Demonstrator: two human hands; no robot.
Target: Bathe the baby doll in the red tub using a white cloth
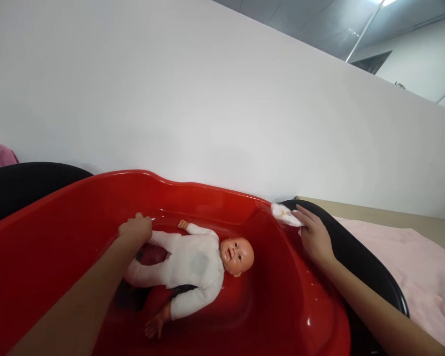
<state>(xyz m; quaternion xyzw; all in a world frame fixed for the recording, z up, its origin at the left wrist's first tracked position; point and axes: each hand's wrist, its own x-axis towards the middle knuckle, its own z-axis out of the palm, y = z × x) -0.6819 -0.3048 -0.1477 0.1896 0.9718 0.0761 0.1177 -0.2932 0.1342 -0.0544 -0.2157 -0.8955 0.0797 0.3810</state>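
A baby doll in a white bodysuit lies on its back in a red tub, its head to the right. My left hand is closed at the end of the doll's upper leg, where the foot is hidden from sight. Over the tub's right rim, my right hand pinches a small white cloth with coloured marks between thumb and fingers. The cloth is bunched and stands apart from the doll.
Black basin-like rims show to the left and right of the tub. A pale pink cloth lies at the right, and a pink item at the far left. Behind stands a white partition.
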